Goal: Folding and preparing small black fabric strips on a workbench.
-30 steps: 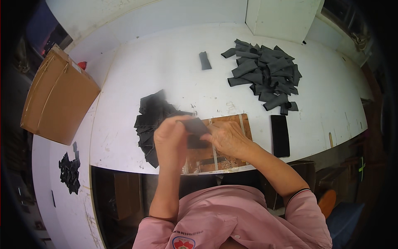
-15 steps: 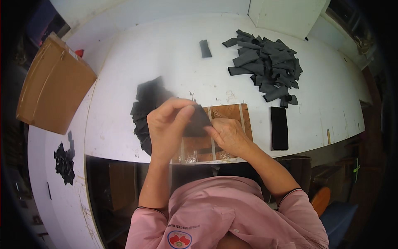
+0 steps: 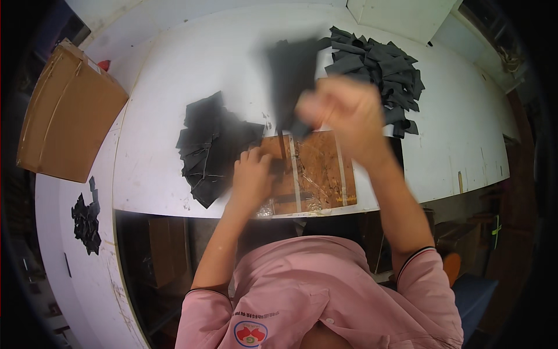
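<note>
Black cloth (image 3: 293,72) blurs beside the right hand (image 3: 349,113), now away from the left hand (image 3: 252,179); whether fingers (image 3: 256,155) grip, I can't tell.

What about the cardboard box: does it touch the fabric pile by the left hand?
Apart: the head view shows white tabletop between cardboard box and black fabric pile.

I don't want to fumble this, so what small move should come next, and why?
Perhaps steady the right hand near the right-side gray pile: it is blurred, a smeared dark piece shows beside it, and whether its grip holds that piece is unclear. The left hand is nearer the body, at the brown board.
</note>
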`<state>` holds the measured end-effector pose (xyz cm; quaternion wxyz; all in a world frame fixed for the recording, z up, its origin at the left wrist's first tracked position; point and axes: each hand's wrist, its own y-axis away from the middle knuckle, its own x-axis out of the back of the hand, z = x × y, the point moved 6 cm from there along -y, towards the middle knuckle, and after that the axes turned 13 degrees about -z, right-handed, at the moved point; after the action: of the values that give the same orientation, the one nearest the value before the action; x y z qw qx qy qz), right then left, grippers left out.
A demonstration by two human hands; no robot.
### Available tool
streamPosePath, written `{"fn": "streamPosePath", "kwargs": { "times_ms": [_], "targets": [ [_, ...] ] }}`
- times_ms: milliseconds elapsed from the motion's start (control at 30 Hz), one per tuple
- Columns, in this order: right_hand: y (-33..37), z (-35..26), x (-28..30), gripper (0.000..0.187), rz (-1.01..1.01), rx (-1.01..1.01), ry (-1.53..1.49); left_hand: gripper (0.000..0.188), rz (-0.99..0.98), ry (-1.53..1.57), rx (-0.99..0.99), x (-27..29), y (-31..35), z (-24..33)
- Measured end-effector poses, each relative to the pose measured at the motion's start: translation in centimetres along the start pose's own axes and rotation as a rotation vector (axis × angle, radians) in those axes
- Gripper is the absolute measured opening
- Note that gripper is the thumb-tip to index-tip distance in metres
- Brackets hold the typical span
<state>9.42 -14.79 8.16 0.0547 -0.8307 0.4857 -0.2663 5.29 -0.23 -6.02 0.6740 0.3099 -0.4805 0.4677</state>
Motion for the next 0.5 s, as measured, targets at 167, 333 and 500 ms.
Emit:
{"fn": "streamPosePath", "kwargs": {
  "times_ms": [167, 333, 500],
  "targets": [
    [-0.2, 4.2, 4.5, 0.03, 0.429, -0.094, 0.031, 0.021, 0.088, 0.044, -0.06, -0.3, -0.3, -0.8],
    [7.8, 5.2, -4.8, 0.022, 0.119, -0.286, -0.112, 0.016, 0.216, 1.128, 0.198, 1.8, 2.0, -2.0],
    [9.1, 5.6, -8.5, 0.027, 0.114, -0.277, -0.34, 0.031, 0.25, 1.543, 0.133, 1.8, 3.8, 1.8]
  ]
}}
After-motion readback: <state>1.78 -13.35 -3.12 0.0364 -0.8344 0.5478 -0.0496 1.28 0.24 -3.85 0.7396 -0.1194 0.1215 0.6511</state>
